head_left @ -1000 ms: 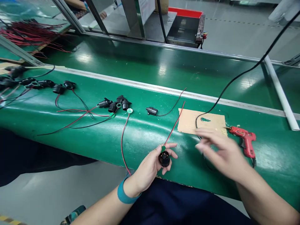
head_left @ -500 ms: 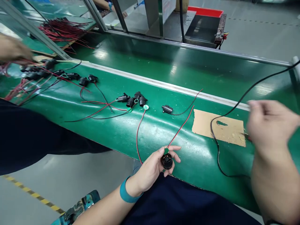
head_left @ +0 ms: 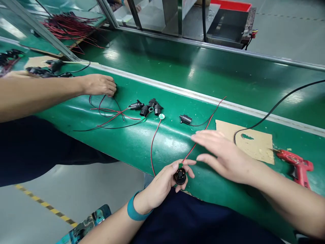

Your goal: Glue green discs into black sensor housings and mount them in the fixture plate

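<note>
Green work surface (head_left: 101, 142) fills the middle of the view, with a long green channel (head_left: 162, 64) running beyond a pale rail. With the held piece as the clock's centre and twelve pointing away from the wearer, a heap of red wires (head_left: 72, 27) lies far off at 11 o'clock. Cut cardboard (head_left: 259, 149) lies at 2 o'clock, crossed by a black cord (head_left: 274, 112).

Also at 2 o'clock, nearer, the right hand (head_left: 225, 156) is spread wide with nothing in it, thumb well apart from the fingers. Its fingers pass in front of a red wire; whether they touch it cannot be told. The left hand (head_left: 166, 179) wears a teal wristband (head_left: 138, 207) and has its grip narrowed around the black socket. Another person's hand (head_left: 101, 84) rests between 10 and 11 o'clock, fingers curled; its contents are hidden.

A red glue gun (head_left: 298, 164) lies at 3 o'clock, its nozzle at the cardboard's edge. Four black fittings (head_left: 144, 107) cluster at 11 o'clock, and a lone fitting (head_left: 186, 119) lies at 12.

The black socket (head_left: 180, 177) sits between the left thumb and curled fingers, round face toward the wearer. The red wire (head_left: 189, 156) runs from it toward 1 o'clock, past a small green piece (head_left: 180, 165) beside the thumb tip.
</note>
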{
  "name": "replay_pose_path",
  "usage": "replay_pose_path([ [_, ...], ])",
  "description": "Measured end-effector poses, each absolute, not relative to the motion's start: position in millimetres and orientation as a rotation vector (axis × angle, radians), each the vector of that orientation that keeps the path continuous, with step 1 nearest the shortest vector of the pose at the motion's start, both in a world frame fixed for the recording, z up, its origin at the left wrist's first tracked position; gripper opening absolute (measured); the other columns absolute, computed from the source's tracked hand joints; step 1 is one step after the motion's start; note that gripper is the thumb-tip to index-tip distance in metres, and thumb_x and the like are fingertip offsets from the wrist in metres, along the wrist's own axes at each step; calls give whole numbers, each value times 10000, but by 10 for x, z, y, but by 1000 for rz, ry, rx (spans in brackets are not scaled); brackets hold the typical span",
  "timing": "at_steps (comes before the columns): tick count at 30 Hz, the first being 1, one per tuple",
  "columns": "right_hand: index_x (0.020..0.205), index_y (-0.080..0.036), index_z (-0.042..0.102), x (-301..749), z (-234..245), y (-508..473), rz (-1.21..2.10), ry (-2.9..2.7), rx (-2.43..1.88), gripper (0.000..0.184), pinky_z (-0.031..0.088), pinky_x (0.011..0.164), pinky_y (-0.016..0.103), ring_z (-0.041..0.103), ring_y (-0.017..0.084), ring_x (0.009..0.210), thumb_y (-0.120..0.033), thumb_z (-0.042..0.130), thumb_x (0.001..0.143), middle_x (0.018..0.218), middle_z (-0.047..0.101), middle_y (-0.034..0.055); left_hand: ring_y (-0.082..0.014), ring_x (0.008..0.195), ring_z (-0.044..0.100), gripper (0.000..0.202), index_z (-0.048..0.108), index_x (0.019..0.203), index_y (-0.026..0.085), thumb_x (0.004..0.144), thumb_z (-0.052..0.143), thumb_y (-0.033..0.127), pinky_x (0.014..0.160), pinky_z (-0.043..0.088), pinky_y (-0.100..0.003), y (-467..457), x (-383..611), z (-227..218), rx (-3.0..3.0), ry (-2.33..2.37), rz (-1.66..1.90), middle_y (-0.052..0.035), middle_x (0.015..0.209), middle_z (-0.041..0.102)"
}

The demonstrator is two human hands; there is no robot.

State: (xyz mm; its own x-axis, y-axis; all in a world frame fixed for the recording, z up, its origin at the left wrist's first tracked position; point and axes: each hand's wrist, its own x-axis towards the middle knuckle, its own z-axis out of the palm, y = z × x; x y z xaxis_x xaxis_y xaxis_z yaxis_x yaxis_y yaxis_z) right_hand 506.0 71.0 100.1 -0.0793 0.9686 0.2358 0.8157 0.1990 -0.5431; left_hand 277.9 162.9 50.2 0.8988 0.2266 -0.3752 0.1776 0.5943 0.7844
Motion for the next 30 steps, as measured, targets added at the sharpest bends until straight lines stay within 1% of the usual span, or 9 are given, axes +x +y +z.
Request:
replay_pose_path([
  [1,1305,-180,600,4981,988,731,447,-1979,-1597,321,458,1006,470,595,272,1177,-306,543,1015,1188,691,144,-151,679,517,508,629,1211,167,1013,358,548,548,368,-274,1630,2773,499,959,473,33,-112,1009,600],
  [4,1137,-183,685,4814,963,738,557,-2027,-1517,224,465,874,398,618,204,889,-240,494,1034,902,689,83,-161,707,510,501,629,1161,160,1012,357,553,557,381,-276,1622,2763,509,1026,471,33,-107,998,587],
  [7,994,-158,714,4752,974,672,565,-2059,-1507,239,441,758,340,557,172,759,-196,480,1027,790,637,57,-174,739,501,519,585,1250,158,1016,340,551,596,399,-287,1597,2756,533,1088,471,8,-100,977,567],
  [11,931,-122,712,4699,1006,560,427,-2165,-1512,263,401,659,311,502,174,712,-181,472,1021,755,602,64,-183,801,496,493,464,1388,197,1020,350,503,642,408,-301,1548,2738,553,1116,505,-10,-109,1104,534],
  [14,817,-125,693,4642,1005,497,289,-2231,-1539,297,344,608,304,443,165,664,-147,474,1015,699,549,44,-181,820,482,425,454,1381,223,1022,363,431,699,421,-325,1520,2720,568,1179,505,-31,-101,1178,528],
  [17,763,-128,680,4596,1003,449,203,-2265,-1566,323,322,599,321,409,172,652,-115,465,1004,677,530,41,-183,829,469,339,495,1310,225,1021,380,360,773,415,-347,1505,2712,597,1293,517,-54,-63,1048,551],
  [20,738,-133,673,4572,1016,418,165,-2300,-1570,345,307,589,339,390,185,649,-92,442,992,664,521,48,-193,859,465,232,538,1168,217,1017,389,310,826,400,-361,1487,2724,627,1419,509,-35,-41,946,534],
  [23,710,-133,654,4558,1037,401,140,-2332,-1575,340,286,590,350,373,190,644,-71,443,970,655,508,54,-203,900,473,164,522,1049,209,1015,376,275,860,401,-372,1463,2747,643,1531,468,18,-53,981,535],
  [30,722,-148,624,4514,1097,365,162,-2405,-1607,316,272,650,368,384,202,662,-66,425,954,687,529,63,-210,861,475,124,490,983,201,978,366,206,812,412,-386,1405,2770,636,1777,388,65,-60,960,520],
])
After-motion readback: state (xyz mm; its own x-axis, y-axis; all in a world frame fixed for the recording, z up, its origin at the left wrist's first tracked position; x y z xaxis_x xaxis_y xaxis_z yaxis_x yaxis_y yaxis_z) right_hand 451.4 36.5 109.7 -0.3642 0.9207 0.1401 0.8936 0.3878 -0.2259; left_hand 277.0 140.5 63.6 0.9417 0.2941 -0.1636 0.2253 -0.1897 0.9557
